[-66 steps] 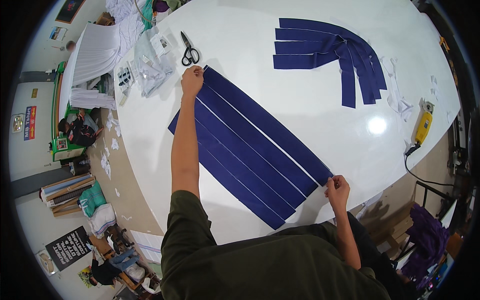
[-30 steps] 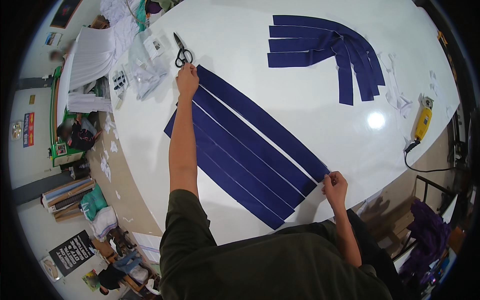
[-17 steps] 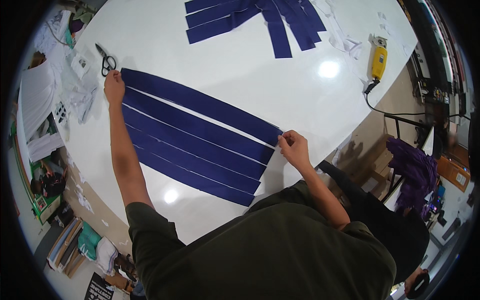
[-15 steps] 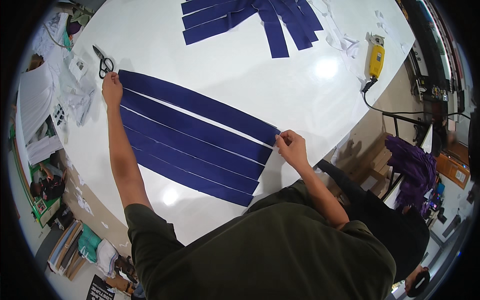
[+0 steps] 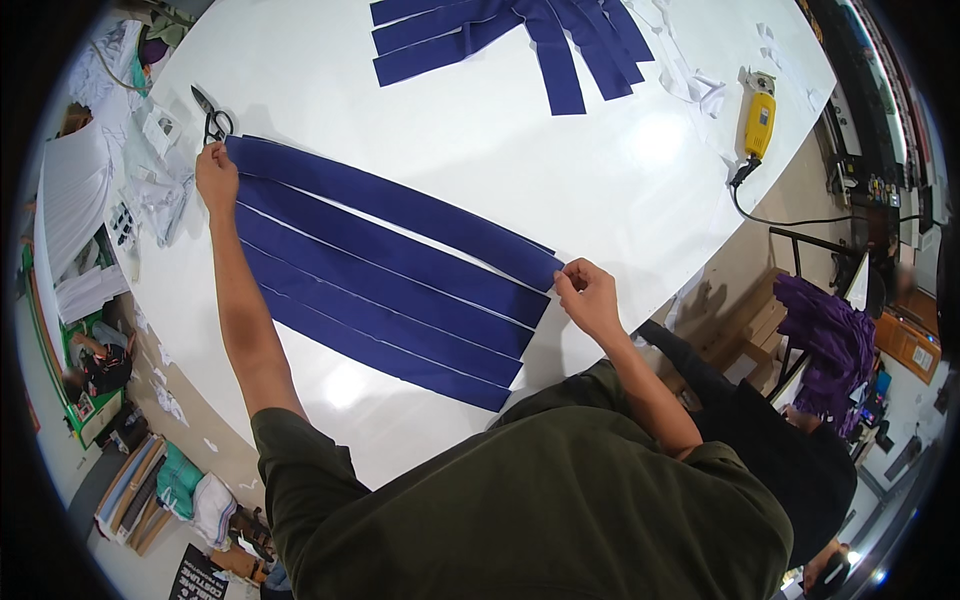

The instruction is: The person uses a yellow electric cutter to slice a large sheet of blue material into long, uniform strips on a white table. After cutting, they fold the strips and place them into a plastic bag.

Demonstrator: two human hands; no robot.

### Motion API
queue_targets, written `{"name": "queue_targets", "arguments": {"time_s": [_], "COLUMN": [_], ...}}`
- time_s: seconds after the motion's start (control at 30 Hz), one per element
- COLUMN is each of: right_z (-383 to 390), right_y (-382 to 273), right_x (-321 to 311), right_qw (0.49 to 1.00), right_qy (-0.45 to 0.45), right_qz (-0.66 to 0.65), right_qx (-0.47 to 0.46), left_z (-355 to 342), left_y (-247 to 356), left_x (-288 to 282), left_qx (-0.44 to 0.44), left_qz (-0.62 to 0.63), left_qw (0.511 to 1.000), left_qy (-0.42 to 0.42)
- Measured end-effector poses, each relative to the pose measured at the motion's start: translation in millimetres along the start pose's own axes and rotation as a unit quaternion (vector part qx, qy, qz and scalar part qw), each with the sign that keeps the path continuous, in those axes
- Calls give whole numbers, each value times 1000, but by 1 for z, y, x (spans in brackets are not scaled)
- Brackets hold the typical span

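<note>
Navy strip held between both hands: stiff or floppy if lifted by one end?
Likely floppy: the far navy strips bend and crease. The held strip looks thin, so probably light. It may slide, since the white table looks glossy.

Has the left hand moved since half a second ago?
Yes, slightly: against the scissors lying beyond it, the left hand has shifted to the left, along with the end of the dark blue strip in its fingers.
</note>
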State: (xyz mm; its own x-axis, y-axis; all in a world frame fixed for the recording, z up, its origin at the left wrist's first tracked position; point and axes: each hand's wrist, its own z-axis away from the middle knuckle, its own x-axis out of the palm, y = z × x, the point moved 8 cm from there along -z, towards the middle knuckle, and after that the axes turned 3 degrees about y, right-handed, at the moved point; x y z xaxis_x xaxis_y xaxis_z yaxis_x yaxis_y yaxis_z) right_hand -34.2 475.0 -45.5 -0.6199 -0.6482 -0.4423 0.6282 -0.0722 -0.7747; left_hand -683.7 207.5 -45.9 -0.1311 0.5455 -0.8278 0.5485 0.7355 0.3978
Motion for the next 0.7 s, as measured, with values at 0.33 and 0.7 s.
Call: {"name": "queue_targets", "arguments": {"time_s": [0.33,0.7], "right_z": [-15,-7], "right_y": [10,-26], "right_x": [9,0], "right_qw": [1000,970], "right_qy": [4,107], "right_qz": [24,148], "right_qx": [-8,-161], "left_z": [3,20], "left_y": [-10,-20], "left_x": [11,20], "left_qx": [-19,-26], "left_qz": [-30,-84], "left_qw": [999,996], "left_qy": [-7,-14]}}
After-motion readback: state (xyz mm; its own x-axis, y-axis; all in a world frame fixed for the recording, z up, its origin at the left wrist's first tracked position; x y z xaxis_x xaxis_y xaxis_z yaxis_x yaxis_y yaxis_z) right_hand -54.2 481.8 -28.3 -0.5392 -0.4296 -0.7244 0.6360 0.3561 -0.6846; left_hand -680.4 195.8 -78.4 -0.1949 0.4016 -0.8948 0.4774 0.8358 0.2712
